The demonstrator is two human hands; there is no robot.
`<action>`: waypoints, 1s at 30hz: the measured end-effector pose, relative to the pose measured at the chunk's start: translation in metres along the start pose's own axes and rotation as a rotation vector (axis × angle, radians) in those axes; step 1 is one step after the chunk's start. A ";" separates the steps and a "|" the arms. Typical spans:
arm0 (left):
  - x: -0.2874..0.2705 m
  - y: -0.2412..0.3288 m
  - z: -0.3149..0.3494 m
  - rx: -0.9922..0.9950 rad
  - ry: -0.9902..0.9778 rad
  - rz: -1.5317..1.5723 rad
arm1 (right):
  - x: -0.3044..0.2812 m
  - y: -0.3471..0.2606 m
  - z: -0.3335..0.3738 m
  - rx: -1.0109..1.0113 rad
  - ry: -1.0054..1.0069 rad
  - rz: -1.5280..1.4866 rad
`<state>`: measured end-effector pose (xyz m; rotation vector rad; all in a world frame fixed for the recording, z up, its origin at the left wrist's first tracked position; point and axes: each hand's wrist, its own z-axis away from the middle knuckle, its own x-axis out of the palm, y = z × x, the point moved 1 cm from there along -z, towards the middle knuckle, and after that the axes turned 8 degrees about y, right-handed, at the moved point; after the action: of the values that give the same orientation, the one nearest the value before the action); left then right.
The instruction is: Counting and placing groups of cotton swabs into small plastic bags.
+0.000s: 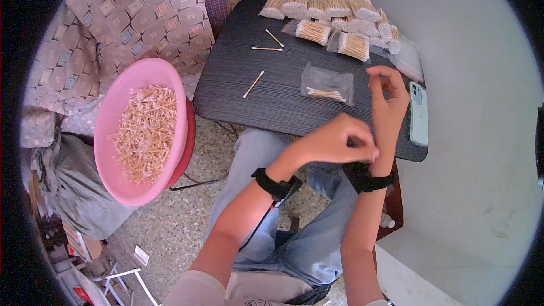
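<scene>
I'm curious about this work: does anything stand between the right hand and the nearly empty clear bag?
Nothing visible: bare dark tabletop separates the right hand from the clear bag. The left hand sits lower in the picture, outside that gap.

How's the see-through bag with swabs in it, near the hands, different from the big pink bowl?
The clear bag is see-through, but the pink bowl is solid pink. The bag is much smaller than the bowl. The bag holds a few cotton swabs; the bowl holds a big heap. Both have swabs inside.
</scene>
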<state>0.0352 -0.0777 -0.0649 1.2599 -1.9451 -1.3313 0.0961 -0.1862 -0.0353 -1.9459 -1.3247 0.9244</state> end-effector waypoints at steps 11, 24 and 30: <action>-0.069 -0.011 0.015 0.011 0.974 -0.945 | 0.013 0.013 0.015 -0.247 0.088 0.467; -0.075 -0.036 0.021 -0.033 0.759 -0.737 | 0.027 0.029 0.040 0.421 -0.348 0.015; -0.092 -0.012 0.030 -0.130 0.967 -1.087 | 0.023 0.027 0.038 0.543 -0.300 -0.006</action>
<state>0.0601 0.0155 -0.0781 2.4042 -0.4530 -0.8501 0.0851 -0.1693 -0.0838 -1.4223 -1.0807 1.4420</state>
